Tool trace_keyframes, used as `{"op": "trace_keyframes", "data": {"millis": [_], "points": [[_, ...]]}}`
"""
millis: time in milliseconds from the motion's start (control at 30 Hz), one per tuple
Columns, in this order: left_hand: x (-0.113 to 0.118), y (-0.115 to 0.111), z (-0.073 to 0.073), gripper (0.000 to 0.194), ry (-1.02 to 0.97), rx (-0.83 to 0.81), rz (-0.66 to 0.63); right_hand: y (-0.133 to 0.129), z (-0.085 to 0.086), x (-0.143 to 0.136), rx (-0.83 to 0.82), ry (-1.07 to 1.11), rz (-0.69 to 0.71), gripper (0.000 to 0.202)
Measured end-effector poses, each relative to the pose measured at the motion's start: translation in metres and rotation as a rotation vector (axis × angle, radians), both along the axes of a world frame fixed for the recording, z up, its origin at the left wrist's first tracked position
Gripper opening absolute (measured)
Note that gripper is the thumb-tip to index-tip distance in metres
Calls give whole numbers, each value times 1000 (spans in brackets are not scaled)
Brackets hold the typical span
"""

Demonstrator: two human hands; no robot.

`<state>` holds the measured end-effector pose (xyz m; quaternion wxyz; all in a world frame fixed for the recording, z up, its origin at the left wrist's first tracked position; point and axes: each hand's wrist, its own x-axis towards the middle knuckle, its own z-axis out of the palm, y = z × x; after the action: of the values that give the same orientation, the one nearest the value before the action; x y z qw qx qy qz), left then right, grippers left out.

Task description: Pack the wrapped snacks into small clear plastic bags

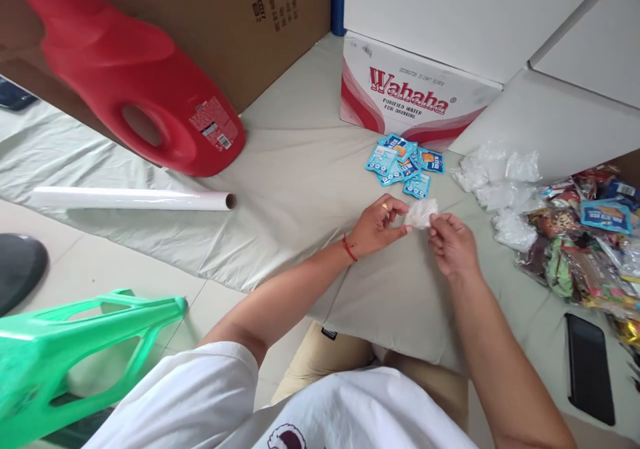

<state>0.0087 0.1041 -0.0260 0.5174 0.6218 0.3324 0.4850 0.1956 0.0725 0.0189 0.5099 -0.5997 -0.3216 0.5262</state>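
A small crumpled clear plastic bag (421,214) is between my hands, above the cloth-covered surface. My right hand (453,244) pinches its right edge between thumb and fingers. My left hand (383,225), with a ring and a red wrist string, is at the bag's left side; its thumb and index finger are apart, with the tips near the bag. Just beyond lies a pile of blue snack packets (400,162). To the right of it, several clear plastic bags (500,179) lie in a heap.
Behind the packets stands a Wahaha carton (413,92). Assorted snack packs (590,236) and a black phone (590,368) lie at right. At left are a red bottle (185,102), a white roll (130,198) and a green stool (90,356).
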Motion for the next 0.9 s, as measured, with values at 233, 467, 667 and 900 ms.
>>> {"op": "trace_keyframes", "data": {"millis": [233, 467, 667, 900], "points": [[7, -7, -10, 21, 185, 29, -127, -16, -27, -14, 38, 223, 91, 49], [6, -1, -7, 34, 51, -279, -167, -22, -43, -18, 268, -65, 101, 48], [4, 1, -1, 42, -52, -336, -152, -24, -48, -14, 172, -92, 88, 28], [1, 6, -3, 49, -152, -400, -124, -26, -44, -13, 345, -286, 128, 35]]}}
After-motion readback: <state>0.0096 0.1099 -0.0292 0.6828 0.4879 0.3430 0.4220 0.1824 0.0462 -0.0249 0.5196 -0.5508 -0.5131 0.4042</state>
